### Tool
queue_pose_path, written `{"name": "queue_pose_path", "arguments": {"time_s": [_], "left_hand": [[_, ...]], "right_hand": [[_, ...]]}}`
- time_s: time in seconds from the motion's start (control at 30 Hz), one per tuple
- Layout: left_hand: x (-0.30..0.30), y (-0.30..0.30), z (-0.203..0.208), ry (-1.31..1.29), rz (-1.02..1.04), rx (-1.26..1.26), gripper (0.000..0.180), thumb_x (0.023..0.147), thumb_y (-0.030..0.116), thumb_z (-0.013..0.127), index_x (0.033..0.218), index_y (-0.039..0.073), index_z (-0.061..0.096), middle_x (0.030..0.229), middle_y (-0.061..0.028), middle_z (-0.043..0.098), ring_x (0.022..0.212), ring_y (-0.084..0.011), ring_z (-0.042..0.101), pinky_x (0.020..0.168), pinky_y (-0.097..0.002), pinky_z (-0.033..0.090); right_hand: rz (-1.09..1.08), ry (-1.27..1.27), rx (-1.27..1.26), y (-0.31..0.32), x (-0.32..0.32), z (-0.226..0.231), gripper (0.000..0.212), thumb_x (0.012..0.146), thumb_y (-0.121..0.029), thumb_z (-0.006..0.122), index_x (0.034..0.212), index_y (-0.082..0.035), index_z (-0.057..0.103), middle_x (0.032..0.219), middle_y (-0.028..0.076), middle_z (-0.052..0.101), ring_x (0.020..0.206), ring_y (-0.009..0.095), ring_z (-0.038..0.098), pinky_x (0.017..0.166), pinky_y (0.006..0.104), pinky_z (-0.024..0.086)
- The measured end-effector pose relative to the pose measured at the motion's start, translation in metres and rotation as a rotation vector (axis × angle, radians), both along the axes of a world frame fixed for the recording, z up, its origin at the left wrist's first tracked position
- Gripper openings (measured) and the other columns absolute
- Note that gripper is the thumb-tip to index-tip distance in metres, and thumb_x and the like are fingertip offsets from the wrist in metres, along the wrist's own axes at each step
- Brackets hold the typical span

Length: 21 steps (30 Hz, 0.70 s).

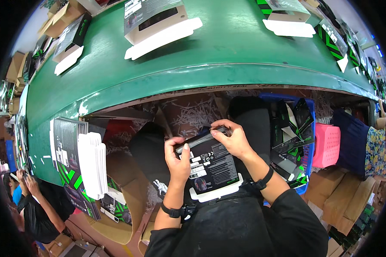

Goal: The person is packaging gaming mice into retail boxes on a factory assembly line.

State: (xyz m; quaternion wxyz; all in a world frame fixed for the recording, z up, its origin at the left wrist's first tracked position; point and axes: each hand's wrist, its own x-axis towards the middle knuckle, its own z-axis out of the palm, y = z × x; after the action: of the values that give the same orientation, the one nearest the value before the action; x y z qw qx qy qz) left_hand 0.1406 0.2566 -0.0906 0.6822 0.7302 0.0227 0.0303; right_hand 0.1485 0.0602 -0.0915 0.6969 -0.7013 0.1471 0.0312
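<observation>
A black printed carton (218, 165) lies tilted over my lap, its white flap (216, 191) spread out at the end nearest my body. My left hand (179, 160) grips the carton's far left corner, thumb lying on the printed face. At the far right corner, my right hand (232, 139) pinches the far edge between thumb and fingers. What that far end looks like inside is hidden by my fingers. To my left stands a stack of flattened black-and-green cartons (68, 141) with a bundle of white flaps (92, 165) facing me.
Several opened cartons, such as one at the middle (156, 21), stand on the green table (227, 47). A blue crate (312, 115) of black-and-green cartons sits right of my legs, beside a pink plastic stool (327, 145). A cardboard box (135, 201) is at lower left. Another person's hands (30, 184) show at far left.
</observation>
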Motion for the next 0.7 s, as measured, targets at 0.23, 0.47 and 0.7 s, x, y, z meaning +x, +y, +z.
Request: {"name": "queue_pose_path", "arguments": {"time_s": [0.23, 0.47, 0.7], "left_hand": [[-0.007, 0.012, -0.012, 0.174, -0.008, 0.042, 0.014, 0.099, 0.008, 0.060, 0.109, 0.000, 0.064, 0.102, -0.0079, 0.063, 0.095, -0.0117, 0.056, 0.090, -0.0244, 0.042], [-0.018, 0.019, -0.020, 0.007, -0.116, -0.176, 0.034, 0.107, 0.021, 0.047, 0.103, -0.006, 0.068, 0.110, -0.0153, 0.066, 0.107, -0.0223, 0.060, 0.100, -0.0347, 0.043], [-0.022, 0.018, -0.028, -0.131, -0.019, -0.120, 0.018, 0.102, 0.012, 0.054, 0.099, -0.003, 0.064, 0.110, -0.0164, 0.065, 0.106, -0.0224, 0.060, 0.098, -0.0341, 0.044]], "right_hand": [[0.066, 0.108, -0.123, -0.002, -0.008, 0.011, 0.015, 0.090, -0.009, 0.074, 0.101, 0.000, 0.070, 0.079, -0.001, 0.063, 0.069, 0.002, 0.050, 0.059, 0.0203, 0.040], [0.024, 0.062, 0.158, 0.002, -0.017, -0.002, 0.016, 0.092, -0.011, 0.067, 0.101, 0.002, 0.072, 0.094, 0.007, 0.070, 0.086, 0.011, 0.062, 0.080, 0.0260, 0.048], [0.057, -0.039, 0.174, 0.001, -0.019, -0.002, 0.026, 0.101, -0.016, 0.058, 0.099, 0.006, 0.072, 0.107, 0.014, 0.069, 0.101, 0.020, 0.063, 0.093, 0.0330, 0.048]]}}
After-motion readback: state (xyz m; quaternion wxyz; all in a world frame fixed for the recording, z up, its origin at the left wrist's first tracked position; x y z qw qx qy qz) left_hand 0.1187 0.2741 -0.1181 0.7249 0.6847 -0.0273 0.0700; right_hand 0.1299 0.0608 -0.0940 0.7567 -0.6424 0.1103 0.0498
